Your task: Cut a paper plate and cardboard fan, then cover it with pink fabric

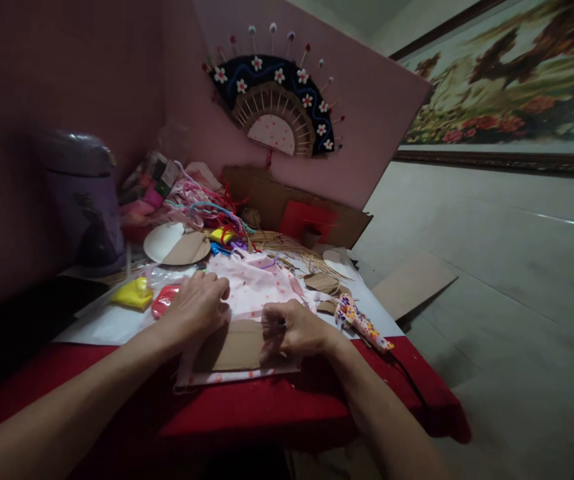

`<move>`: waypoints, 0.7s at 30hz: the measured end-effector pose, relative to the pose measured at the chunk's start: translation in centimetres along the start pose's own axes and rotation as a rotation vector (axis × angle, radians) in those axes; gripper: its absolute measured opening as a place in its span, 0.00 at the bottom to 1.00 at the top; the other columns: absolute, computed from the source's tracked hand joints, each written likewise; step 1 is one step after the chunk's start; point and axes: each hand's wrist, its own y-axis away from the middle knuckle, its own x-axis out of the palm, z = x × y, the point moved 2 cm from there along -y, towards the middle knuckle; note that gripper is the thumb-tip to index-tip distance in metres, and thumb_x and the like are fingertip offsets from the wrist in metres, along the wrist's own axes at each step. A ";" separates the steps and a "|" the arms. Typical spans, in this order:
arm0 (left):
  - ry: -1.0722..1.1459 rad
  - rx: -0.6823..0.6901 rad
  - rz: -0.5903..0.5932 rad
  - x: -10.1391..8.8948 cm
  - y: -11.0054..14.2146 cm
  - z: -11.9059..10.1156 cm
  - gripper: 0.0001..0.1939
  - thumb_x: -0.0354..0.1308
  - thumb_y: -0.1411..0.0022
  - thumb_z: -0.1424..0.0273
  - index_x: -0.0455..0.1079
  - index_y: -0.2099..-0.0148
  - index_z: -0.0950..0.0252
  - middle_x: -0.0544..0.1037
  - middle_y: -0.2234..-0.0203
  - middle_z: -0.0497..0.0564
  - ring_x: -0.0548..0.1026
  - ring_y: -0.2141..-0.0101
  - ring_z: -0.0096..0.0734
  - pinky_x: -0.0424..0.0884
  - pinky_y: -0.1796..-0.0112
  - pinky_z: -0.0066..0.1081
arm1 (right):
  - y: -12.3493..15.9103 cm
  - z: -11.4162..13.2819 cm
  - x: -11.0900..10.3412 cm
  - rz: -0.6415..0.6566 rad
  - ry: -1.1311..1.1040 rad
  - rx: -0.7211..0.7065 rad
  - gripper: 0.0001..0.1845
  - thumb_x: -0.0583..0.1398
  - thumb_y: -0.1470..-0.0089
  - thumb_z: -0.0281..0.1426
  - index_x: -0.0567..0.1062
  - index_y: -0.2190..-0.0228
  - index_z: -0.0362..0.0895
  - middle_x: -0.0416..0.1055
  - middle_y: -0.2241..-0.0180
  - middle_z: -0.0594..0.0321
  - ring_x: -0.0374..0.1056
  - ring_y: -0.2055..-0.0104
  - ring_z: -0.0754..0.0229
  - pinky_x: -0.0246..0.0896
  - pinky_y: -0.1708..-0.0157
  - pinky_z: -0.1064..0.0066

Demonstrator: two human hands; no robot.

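The flat brown cardboard piece (234,350) lies on pale pink dotted cloth (257,290) near the front edge of the red-covered surface (247,417). At the cardboard's far left corner is the left hand (201,300); over its right end, the right hand (289,327). Both hands' fingers curl inward; whether either set is clamped on anything, I cannot tell. Left of the cardboard sits a bagged red lump (163,301); to its right, a flower-patterned fabric strip (364,325).
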 end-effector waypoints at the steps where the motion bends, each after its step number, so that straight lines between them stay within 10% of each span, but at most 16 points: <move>1: 0.006 -0.006 -0.059 -0.4 0.1 -0.1 0.06 0.55 0.48 0.72 0.71 0.66 0.64 0.75 0.67 0.55 0.67 0.62 0.43 0.62 0.64 0.36 | 0.1 0.0 0.1 0.029 0.000 0.016 0.19 0.71 0.67 0.32 0.65 0.79 0.42 0.64 0.80 0.72 0.55 0.78 0.70 0.48 0.79 0.79; 10: 0.241 0.121 0.268 -0.3 0.6 -0.7 0.10 0.60 0.53 0.64 0.74 0.66 0.62 0.76 0.73 0.49 0.71 0.70 0.35 0.60 0.72 0.29 | 0.5 0.9 0.2 0.082 0.160 0.032 0.26 0.72 0.72 0.42 0.66 0.77 0.43 0.63 0.78 0.71 0.53 0.76 0.68 0.43 0.80 0.77; 21: 0.229 0.077 0.316 -0.4 0.8 -0.8 0.12 0.60 0.52 0.61 0.73 0.67 0.62 0.77 0.72 0.51 0.71 0.69 0.35 0.59 0.74 0.29 | 0.6 0.8 0.3 0.060 0.200 -0.002 0.23 0.71 0.68 0.41 0.68 0.75 0.43 0.64 0.77 0.70 0.55 0.75 0.68 0.46 0.78 0.77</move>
